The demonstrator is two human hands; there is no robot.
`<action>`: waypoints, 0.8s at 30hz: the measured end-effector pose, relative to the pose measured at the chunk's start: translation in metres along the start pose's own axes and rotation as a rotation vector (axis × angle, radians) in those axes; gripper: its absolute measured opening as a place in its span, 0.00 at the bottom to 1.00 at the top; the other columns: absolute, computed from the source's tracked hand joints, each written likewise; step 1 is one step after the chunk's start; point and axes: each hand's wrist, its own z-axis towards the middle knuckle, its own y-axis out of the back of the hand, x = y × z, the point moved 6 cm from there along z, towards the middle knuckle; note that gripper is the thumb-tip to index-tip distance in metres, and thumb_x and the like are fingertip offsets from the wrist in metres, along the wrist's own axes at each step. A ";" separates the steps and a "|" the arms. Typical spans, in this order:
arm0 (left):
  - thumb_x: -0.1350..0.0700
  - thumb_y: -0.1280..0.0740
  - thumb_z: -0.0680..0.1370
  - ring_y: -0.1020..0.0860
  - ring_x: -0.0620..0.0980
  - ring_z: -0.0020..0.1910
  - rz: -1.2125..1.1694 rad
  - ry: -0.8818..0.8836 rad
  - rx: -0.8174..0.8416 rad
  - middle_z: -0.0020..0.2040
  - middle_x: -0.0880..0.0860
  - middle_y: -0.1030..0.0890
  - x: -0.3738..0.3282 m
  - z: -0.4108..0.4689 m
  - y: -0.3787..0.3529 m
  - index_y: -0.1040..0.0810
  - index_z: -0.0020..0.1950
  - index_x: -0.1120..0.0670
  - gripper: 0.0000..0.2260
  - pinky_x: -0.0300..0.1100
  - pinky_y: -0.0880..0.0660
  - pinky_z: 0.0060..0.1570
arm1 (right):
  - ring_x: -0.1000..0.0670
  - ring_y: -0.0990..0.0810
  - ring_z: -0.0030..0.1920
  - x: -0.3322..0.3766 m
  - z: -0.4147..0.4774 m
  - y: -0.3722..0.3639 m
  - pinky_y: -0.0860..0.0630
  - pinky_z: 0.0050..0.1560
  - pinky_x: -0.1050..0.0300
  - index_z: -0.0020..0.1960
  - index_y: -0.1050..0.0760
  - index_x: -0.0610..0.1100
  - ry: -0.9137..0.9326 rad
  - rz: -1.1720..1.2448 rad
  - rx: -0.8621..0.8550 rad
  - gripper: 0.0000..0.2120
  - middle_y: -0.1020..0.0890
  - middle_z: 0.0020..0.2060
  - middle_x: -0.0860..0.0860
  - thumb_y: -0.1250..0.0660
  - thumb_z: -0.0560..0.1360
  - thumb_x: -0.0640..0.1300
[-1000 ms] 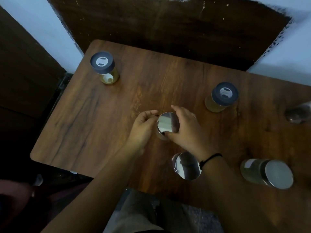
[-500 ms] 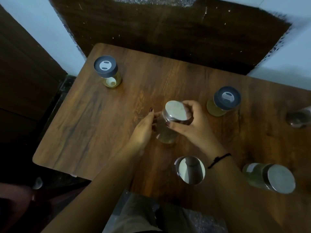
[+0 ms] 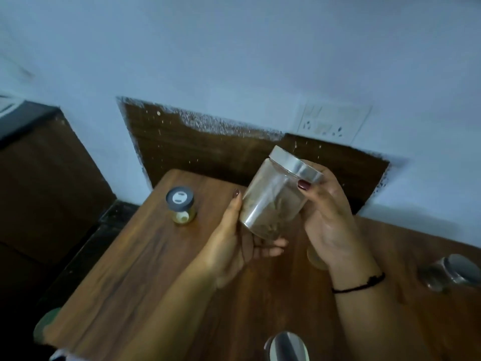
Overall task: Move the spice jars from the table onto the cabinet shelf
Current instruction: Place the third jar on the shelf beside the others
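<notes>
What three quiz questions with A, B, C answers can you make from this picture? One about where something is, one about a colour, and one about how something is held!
1. Where is the small grey-lidded jar?
A. On the table, near its far left corner
B. On the floor
C. On a chair

2. What colour is the lid of the big jar?
A. Red
B. Silver
C. Green

3. How is the big jar right now?
A. Standing upright on the table
B. Lying flat on the table
C. Tilted in the air, held by both hands

Answers: 1 A, it stands on the wood by the far left corner. 2 B, the lid is shiny silver. 3 C, the left hand cups its bottom and the right hand grips near its lid, and it leans above the table.
</notes>
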 end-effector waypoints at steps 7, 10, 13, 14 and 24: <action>0.39 0.28 0.71 0.20 0.55 0.63 0.033 -0.358 -0.102 0.65 0.58 0.20 -0.061 -0.007 -0.039 0.25 0.68 0.53 0.30 0.47 0.20 0.54 | 0.50 0.17 0.55 0.060 0.004 -0.032 0.20 0.52 0.57 0.62 0.25 0.42 0.146 -0.130 -0.103 0.29 0.16 0.53 0.50 0.22 0.66 0.54; 0.48 0.29 0.71 0.19 0.53 0.60 0.077 -0.515 -0.195 0.61 0.55 0.18 -0.080 -0.011 -0.044 0.27 0.68 0.50 0.25 0.44 0.19 0.53 | 0.56 0.16 0.48 0.076 -0.001 -0.041 0.21 0.44 0.66 0.61 0.26 0.39 0.207 -0.134 -0.079 0.23 0.16 0.50 0.49 0.26 0.68 0.42; 0.53 0.22 0.68 0.19 0.49 0.60 0.236 -0.669 -0.225 0.61 0.50 0.18 -0.092 -0.017 -0.062 0.29 0.70 0.47 0.32 0.42 0.20 0.55 | 0.54 0.15 0.49 0.088 -0.007 -0.047 0.21 0.43 0.66 0.62 0.26 0.40 0.232 -0.132 -0.038 0.24 0.16 0.53 0.47 0.28 0.67 0.41; 0.54 0.21 0.68 0.19 0.46 0.59 0.273 -0.701 -0.234 0.62 0.47 0.19 -0.095 -0.020 -0.069 0.31 0.70 0.46 0.34 0.39 0.20 0.53 | 0.53 0.15 0.50 0.093 -0.008 -0.049 0.20 0.43 0.66 0.62 0.25 0.40 0.239 -0.134 -0.030 0.25 0.16 0.53 0.47 0.27 0.66 0.41; 0.37 0.29 0.72 0.25 0.51 0.68 0.362 -0.797 -0.106 0.67 0.47 0.23 -0.127 -0.030 -0.095 0.32 0.74 0.43 0.33 0.54 0.29 0.67 | 0.41 0.20 0.61 0.119 -0.005 -0.039 0.22 0.60 0.42 0.65 0.24 0.43 0.237 0.141 0.034 0.37 0.19 0.61 0.41 0.21 0.62 0.60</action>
